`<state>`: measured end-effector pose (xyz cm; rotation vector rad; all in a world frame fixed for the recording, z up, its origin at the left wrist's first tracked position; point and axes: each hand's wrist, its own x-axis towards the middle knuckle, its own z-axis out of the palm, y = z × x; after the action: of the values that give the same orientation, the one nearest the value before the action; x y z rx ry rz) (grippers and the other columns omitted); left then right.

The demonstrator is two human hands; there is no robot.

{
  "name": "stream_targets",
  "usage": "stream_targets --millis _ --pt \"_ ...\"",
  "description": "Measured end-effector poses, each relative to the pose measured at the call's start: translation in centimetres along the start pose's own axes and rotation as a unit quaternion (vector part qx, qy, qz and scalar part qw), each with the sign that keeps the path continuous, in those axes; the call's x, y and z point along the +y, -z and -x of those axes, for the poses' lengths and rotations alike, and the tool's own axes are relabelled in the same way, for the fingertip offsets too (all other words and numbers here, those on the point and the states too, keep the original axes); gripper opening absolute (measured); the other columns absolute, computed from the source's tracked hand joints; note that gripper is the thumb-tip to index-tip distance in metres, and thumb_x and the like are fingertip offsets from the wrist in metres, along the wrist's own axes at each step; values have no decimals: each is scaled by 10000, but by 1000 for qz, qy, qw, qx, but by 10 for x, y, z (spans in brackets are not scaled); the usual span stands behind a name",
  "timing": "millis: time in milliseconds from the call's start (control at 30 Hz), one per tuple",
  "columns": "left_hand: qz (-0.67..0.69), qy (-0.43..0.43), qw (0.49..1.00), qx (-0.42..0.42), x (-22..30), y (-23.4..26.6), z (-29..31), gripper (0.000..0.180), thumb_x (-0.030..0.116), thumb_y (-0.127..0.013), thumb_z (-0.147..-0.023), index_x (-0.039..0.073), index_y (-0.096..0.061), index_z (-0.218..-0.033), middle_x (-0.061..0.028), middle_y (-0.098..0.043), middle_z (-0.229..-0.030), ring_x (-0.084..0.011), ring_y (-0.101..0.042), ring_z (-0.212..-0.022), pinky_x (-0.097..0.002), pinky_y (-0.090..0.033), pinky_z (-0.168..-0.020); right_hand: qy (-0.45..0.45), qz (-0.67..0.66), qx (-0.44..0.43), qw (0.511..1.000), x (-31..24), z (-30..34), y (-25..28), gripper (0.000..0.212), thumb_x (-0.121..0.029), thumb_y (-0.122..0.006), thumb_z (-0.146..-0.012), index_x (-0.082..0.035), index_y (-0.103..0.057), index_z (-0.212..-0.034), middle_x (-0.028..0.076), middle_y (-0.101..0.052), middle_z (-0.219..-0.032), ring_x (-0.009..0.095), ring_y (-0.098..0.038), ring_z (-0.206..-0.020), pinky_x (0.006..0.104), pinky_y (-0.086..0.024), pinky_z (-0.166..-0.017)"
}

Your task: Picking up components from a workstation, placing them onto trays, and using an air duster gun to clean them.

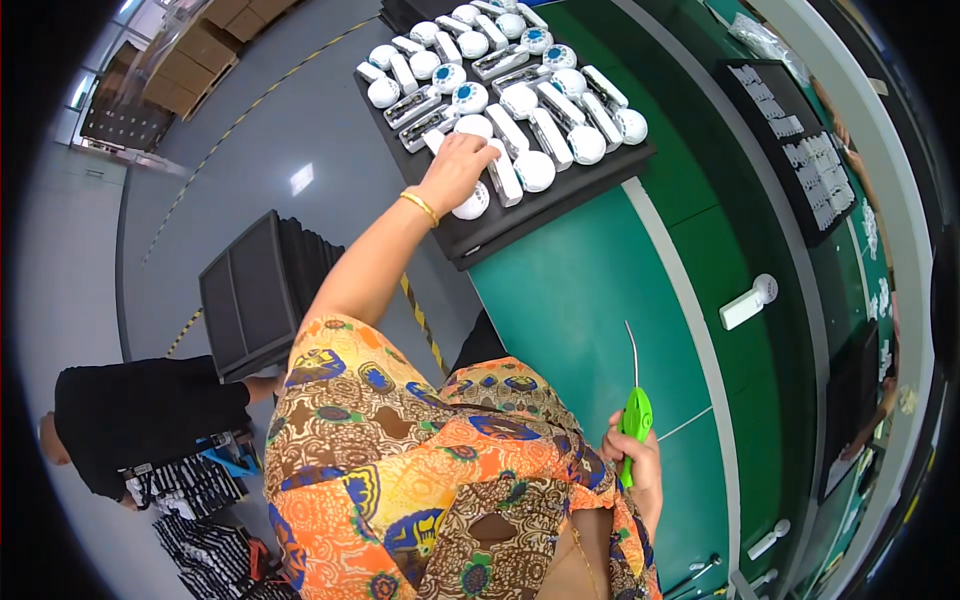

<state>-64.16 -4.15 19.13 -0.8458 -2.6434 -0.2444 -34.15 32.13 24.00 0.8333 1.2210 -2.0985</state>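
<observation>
My left hand (460, 170), with a gold bracelet at the wrist, reaches to the near left part of a black foam tray (500, 232). Its fingers curl round a white device (474, 126) with a round head; the hand partly hides it. Many similar white devices (534, 171) lie in rows around it, some with blue round faces, others showing open dark bodies. Close to my body, over the green bench, my right hand (640, 458) is closed round a green-handled tool (634, 415). A thin metal shaft with a bent tip points away from the handle.
A lone white device (748, 303) lies on the green bench (560, 290) at right. Beyond it stands a black tray (790, 140) of white parts. At left, a person in black (150, 420) is beside stacked black trays (250, 300). Cartons (195, 65) stand far left.
</observation>
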Motion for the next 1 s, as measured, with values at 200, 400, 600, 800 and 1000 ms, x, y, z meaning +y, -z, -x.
stream_targets --millis 200,400,600,800,1000 --pt "84 90 978 -167 -28 19 30 291 -7 -499 -802 76 -558 -1075 -136 -521 -1131 -300 -512 -1074 -370 -412 -941 22 26 -43 998 0 -4 -21 286 -31 -613 -706 5 -502 -967 19 -452 -646 108 -395 -531 278 -325 -516" --pt "-36 -45 963 -263 -45 30 43 318 17 -575 -769 116 -552 -1070 -73 -523 -1106 -254 -448 -1156 -446 -307 -1029 30 120 -75 990 -9 -14 -40 278 -62 -636 -722 -2 -529 -971 15 -515 -687 121 -491 -581 268 -386 -537" --pt "299 162 938 -65 16 49 33 483 72 -583 -779 63 -404 -1228 -123 -541 -992 -276 -545 -981 -344 -413 -917 80 199 -144 966 -21 -17 -61 256 -94 -645 -722 -21 -548 -948 -7 -527 -753 74 -490 -674 231 -396 -599" --pt "686 290 650 -150 109 44 31 398 36 -542 -785 37 -411 -1160 -81 -566 -865 -177 -580 -715 -312 -496 -662 129 254 -145 947 -37 -3 -72 267 -119 -652 -752 -19 -531 -967 15 -535 -749 107 -510 -698 265 -427 -648" --pt "721 308 594 -180 146 19 47 352 14 -519 -778 32 -448 -1123 -68 -563 -866 -158 -575 -696 -288 -487 -638 112 265 -95 953 -27 -6 -60 248 -84 -648 -753 -14 -533 -961 8 -527 -709 87 -494 -644 245 -398 -562"
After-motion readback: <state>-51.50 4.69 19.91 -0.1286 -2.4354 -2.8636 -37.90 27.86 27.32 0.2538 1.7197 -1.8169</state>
